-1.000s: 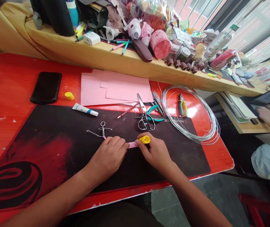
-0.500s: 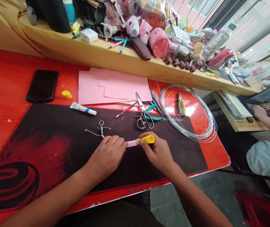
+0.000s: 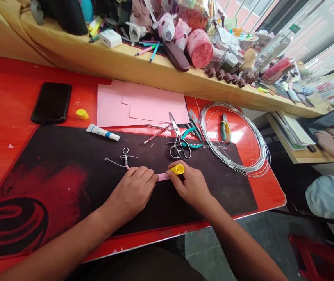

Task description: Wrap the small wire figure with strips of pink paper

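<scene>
At centre-left of the frame, the wire figure [image 3: 126, 159] lies on the dark mat [image 3: 225, 187], its pink lower end meeting the left hand. At centre, the left hand [image 3: 136, 183] covers part of the pink strip [image 3: 162, 177]; its fingertips are hidden, so whether they pinch or merely press cannot be told. The exposed strip spans the gap between the hands. Right of centre, the right hand [image 3: 190, 181] grips the yellow glue stick [image 3: 177, 169], apparently against the strip's right end. Step in hand, as judged: apply glue. The next move calls for a steady strip and even strokes.
</scene>
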The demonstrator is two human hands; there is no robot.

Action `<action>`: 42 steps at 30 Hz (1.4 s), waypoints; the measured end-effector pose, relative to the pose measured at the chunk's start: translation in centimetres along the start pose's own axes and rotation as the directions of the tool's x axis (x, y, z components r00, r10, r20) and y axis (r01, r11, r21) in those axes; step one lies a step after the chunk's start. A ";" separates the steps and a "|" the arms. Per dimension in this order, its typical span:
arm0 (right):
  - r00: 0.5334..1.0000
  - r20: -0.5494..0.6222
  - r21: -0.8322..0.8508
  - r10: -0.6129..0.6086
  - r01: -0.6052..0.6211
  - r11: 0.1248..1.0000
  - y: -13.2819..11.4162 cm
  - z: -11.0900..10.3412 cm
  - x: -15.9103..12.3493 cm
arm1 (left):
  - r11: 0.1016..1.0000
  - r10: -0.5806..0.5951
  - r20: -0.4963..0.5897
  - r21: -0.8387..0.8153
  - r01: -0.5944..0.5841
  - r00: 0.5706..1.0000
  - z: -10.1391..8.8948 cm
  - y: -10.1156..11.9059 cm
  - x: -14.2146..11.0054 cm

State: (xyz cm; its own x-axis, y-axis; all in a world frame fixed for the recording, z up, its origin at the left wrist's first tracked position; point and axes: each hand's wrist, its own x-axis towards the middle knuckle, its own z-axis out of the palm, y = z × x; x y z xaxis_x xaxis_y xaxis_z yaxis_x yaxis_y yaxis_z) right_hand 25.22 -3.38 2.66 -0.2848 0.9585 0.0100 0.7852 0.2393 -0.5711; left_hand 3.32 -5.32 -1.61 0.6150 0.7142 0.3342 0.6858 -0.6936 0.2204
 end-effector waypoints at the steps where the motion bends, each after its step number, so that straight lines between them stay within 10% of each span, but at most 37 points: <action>1: 1.000 -0.010 0.012 0.011 -0.011 1.000 0.2 -0.1 -0.1 | 1.000 0.000 -0.007 0.003 0.000 1.000 0.0 0.0 0.1; 42: 0.990 -0.115 0.159 0.076 -0.057 0.986 1.4 -1.2 -2.8 | 0.999 -0.002 -0.013 0.033 0.003 1.000 0.4 0.0 -0.1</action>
State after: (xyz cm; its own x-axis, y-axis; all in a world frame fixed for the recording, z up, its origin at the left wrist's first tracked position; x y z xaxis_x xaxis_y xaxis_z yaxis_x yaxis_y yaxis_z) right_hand 27.75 -5.59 2.79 -0.1593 0.9853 0.0609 0.7029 0.1566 -0.6939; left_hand 3.40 -5.42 -1.98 0.6085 0.7145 0.3452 0.6997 -0.6883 0.1913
